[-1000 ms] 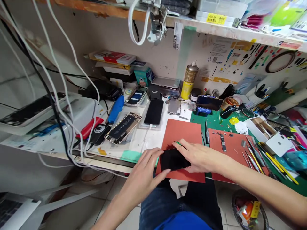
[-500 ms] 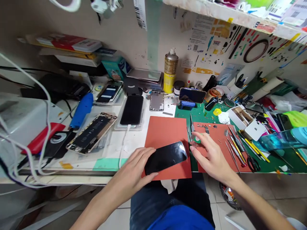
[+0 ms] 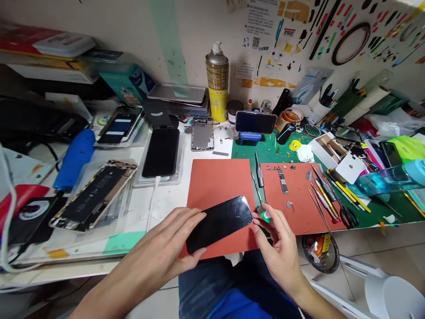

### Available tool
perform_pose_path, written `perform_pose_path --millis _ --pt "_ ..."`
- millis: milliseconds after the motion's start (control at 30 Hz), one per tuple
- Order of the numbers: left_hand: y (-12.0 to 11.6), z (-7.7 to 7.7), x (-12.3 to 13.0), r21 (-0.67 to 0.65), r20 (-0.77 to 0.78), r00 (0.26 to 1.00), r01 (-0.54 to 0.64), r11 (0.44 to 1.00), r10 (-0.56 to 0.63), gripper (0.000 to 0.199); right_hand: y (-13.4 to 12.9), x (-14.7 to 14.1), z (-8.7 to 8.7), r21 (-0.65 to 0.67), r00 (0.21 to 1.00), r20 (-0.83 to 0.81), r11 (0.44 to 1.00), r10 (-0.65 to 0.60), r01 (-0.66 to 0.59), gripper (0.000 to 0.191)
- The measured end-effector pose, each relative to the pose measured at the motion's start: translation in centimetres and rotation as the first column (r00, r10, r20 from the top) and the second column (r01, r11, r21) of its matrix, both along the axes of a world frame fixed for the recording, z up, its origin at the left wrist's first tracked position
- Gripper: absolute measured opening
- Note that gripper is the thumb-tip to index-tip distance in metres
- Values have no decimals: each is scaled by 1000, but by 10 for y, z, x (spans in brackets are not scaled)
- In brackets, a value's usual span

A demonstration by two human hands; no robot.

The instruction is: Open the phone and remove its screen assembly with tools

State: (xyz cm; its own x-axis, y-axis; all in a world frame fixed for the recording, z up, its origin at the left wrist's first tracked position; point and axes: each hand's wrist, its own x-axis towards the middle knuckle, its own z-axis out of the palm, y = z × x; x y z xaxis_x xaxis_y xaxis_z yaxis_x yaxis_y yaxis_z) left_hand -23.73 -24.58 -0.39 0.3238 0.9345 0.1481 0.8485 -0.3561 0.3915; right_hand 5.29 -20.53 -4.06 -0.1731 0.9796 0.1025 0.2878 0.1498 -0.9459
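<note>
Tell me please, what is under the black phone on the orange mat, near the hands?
The black smartphone rests over the orange silicone mat, with the left hand on it. The mat shows around its edges; the area directly beneath the phone is covered, so nothing there can be seen.

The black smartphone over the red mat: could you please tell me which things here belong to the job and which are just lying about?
In use: left hand, black smartphone, right hand, small green piece, red silicone mat.
Lying about: spray can, phone on blue stand, opened phone, metal phone frame.
</note>
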Motion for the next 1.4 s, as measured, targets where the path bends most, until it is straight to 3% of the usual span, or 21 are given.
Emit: perform_pose_path --millis 167,333,433,533,800,1200,1400 --pt "0 -2 4 84 -52 999 -1 996 6 49 3 1 7 65 990 135 997 -41 33 31" --pt "-3 -11 8 177 -115 993 -5 984 25 47 18 5 12 81 989 145 996 -37 25 31" --pt "-4 -14 9 240 -142 989 2 971 34 45 30 3 17 -21 994 99 998 -51 53 33" --pt "-5 -14 7 252 -158 987 20 967 20 45 44 -1 24 -148 997 71 989 11 0 27" --pt "-5 -16 2 268 -193 981 53 962 0 44 69 -9 29 -247 987 116 965 114 -83 36" --pt "-2 -7 5 321 -218 976 67 945 5 39 72 -21 39 -70 921 356 987 158 -142 32" --pt "-5 -10 5 318 -209 978 58 946 10 40 76 -21 43 -7 879 424 972 216 -235 33"
